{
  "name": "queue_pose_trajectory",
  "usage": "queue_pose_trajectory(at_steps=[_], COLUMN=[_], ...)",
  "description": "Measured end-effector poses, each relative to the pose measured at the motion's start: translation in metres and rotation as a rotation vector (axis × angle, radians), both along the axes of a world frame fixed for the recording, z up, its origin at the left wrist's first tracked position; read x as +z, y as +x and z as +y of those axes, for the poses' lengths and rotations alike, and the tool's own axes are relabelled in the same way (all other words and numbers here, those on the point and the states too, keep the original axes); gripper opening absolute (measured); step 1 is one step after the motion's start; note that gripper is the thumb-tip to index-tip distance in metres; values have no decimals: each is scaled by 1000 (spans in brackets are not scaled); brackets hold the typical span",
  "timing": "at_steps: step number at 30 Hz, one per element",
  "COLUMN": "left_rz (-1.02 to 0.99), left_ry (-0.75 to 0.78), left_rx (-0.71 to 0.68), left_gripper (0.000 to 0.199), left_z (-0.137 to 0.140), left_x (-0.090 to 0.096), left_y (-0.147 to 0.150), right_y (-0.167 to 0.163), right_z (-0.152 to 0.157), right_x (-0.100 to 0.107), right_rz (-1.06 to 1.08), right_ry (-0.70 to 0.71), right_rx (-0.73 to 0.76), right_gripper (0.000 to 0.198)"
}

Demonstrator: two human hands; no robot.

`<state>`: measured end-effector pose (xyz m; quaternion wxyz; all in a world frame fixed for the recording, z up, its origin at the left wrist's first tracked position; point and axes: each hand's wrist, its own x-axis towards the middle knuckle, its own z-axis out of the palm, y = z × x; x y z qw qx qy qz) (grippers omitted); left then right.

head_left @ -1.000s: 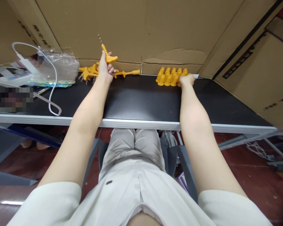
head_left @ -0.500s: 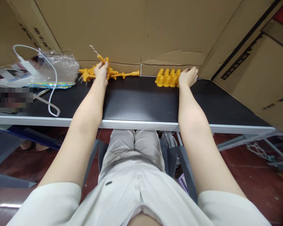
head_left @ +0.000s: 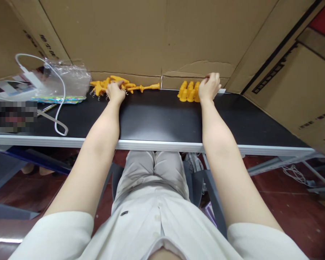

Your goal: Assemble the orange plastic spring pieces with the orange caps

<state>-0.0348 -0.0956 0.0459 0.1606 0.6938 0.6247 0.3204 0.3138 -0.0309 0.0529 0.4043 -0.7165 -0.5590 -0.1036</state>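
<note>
I sit at a black-topped desk with both arms stretched over its pale metal edge, my hands out at the far side near a cardboard panel. My left grip is at the right part of a heap of orange plastic corkscrews, its back turned up to me and its fingers bent over the pieces. Bare metal spirals poke out along the heap's near side, and one long orange piece lies to the right of it, pointing toward the middle of the desk. My right grip is at the right end of a compact group of orange flanged sleeves, which stand upright in short rows and are partly covered by my palm; my fingers curl upward and away from me. From this far back, with the undersides of both hands hidden, I cannot tell whether either one is clasping a piece or only touching it. A small white slip shows just beyond my right wrist, against the panel. Left of the corkscrews lie a clear plastic bag and a colourful packet, with a white cable looping down in front of them. A printed carton closes off the right side.
</note>
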Motion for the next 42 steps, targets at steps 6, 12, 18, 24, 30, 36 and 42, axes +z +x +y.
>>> queue_pose_trajectory(at_steps=[6,12,18,24,30,36,42], left_rz=[104,107,143,180,310,346,354], left_ry=[18,80,127,88,-101,-152,-150], left_rx=[91,340,352,261,182,196,167], left_gripper=[78,76,77,81,74,76,74], left_z=[24,55,49,55,44,34,35], left_x=[-17,-38,-37,-40,-28,-22,-21], left_y=[-8,-35,-30,-29,-16,-8,-5], right_y=[-10,-19,-45,-81,-131,-167,-175], right_z=[-6,-15,-24,-14,7,30,43], right_x=[4,10,9,2,5,9,-2], right_rz=[-39,-146,-340,-598,-658,-593,-540], right_ry=[-18,-90,-158,-276,-461,-635,-644], right_rx=[37,121,237,578,591,568,560], right_gripper=[45,54,53,54,68,84,80])
